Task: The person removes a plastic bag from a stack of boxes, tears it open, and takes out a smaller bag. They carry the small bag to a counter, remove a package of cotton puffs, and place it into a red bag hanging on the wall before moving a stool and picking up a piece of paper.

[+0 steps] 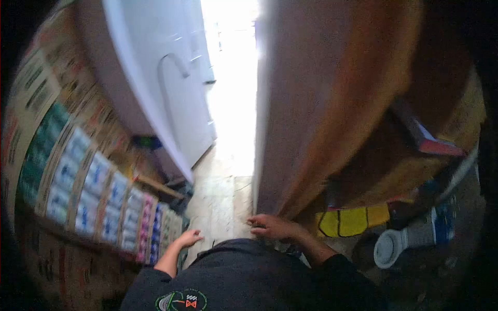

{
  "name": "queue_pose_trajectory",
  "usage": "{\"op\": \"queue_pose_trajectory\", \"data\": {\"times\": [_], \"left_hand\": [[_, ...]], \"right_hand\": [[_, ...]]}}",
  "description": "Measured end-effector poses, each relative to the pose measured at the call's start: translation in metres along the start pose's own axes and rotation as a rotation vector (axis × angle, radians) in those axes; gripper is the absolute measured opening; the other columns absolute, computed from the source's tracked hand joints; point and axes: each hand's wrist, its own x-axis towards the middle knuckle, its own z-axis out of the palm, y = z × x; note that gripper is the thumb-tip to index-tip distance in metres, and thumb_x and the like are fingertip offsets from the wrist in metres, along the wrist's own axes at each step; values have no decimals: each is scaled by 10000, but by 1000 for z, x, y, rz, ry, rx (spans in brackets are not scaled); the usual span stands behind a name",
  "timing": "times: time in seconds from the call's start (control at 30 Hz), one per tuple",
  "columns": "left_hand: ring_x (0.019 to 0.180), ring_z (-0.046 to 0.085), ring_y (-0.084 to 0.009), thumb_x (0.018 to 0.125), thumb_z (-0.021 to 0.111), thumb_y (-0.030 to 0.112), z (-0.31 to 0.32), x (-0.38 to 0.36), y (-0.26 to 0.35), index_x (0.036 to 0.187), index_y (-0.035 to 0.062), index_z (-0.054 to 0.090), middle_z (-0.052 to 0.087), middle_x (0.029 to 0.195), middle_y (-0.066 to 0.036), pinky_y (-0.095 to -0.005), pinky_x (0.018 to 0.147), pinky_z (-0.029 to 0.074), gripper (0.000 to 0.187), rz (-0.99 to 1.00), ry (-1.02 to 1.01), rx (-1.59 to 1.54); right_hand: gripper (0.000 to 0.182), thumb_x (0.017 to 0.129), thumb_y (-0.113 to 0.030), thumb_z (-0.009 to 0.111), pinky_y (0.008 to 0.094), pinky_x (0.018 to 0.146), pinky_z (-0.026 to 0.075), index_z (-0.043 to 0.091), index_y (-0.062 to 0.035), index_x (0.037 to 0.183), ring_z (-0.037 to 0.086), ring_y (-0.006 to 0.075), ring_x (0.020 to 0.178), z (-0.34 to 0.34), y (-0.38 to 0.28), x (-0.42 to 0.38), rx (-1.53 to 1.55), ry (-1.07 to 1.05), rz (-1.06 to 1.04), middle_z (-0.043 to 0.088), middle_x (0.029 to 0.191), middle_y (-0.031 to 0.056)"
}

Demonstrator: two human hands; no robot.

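1. Left hand (189,238): fingers loosely bent, slightly apart; stacked cartons (96,193) at ten o'clock, nearby.
2. Right hand (270,228): fingers loosely parted; brown panel (306,88) at one o'clock, near fingertips, contact unclear.

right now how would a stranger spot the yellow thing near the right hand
Start at the bright opening, then take the tall brown panel on its right. Near the panel's lower end is the right hand; the yellow thing is just right of its wrist. Bright yellow crossed by dark lines sets it apart from the white, round-faced object close by.
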Motion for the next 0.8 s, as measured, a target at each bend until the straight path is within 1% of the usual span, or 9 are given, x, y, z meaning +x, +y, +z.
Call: {"op": "queue_pose_trajectory", "data": {"times": [0.03,0.07,0.1,0.13,0.23,0.3,0.4,0.63,0.8], "left_hand": [[1111,555,-245,815,653,400,12,-29,-10,1237,30,541,576,1209,-183,-364,938,420,572,-56,33,-32],[1099,557,-255,838,627,394,-8,-62,44,1212,10,545,592,1176,-182,-352,926,432,542,-66,57,-159],[1099,554,-253,859,607,386,-49,-104,-42,1230,8,522,581,1193,-172,-334,941,426,536,-91,129,-222],[1118,542,-248,876,593,373,-17,-78,-43,1277,16,478,553,1234,-168,-339,952,421,550,28,186,-380],[1137,525,-251,891,584,345,-82,-122,-25,1299,19,452,534,1254,-162,-347,952,420,539,35,305,-504],[1118,532,-250,887,595,334,-93,-139,-22,1294,25,457,541,1237,-155,-345,946,421,529,38,363,-657],[1172,486,-213,905,566,354,-85,-141,-56,1317,59,442,512,1280,-131,-342,978,388,523,60,393,-644],[1024,574,-231,834,631,409,-110,-144,-83,1226,11,517,598,1128,-144,-339,880,446,570,-79,544,-515],[1060,553,-233,852,629,389,-144,-112,-96,1242,9,500,573,1167,-132,-335,896,438,560,-146,620,-583]], "right_hand": [[560,923,-410,511,429,1033,364,359,-154,1397,453,283,1227,-2,-1,3,28,10,-92,434,1369,145],[525,924,-392,516,419,996,408,401,-140,1370,493,282,1183,-18,-26,-10,29,-15,15,463,1341,150],[503,922,-386,521,403,971,431,437,-123,1342,515,297,1156,21,-98,60,27,-48,-41,488,1312,161],[497,916,-371,536,391,964,436,448,-118,1333,521,302,1147,14,-95,61,-73,-24,-94,499,1300,162],[490,887,-315,593,377,935,452,471,-101,1311,535,308,1125,6,-160,103,-109,-3,-320,529,1263,164],[477,850,-270,650,363,888,473,508,-78,1263,560,266,1085,9,-172,138,-136,-1,-472,567,1203,147],[500,860,-324,629,375,932,445,503,-40,1252,554,304,1101,7,-205,178,-181,-105,-509,550,1220,175],[469,809,-140,667,376,848,488,515,-35,1240,582,258,1063,-4,-223,265,-96,-222,-627,586,1182,145],[487,809,-46,620,368,845,473,495,-52,1280,559,246,1072,-43,-218,344,-50,-274,-571,573,1219,127]]}}
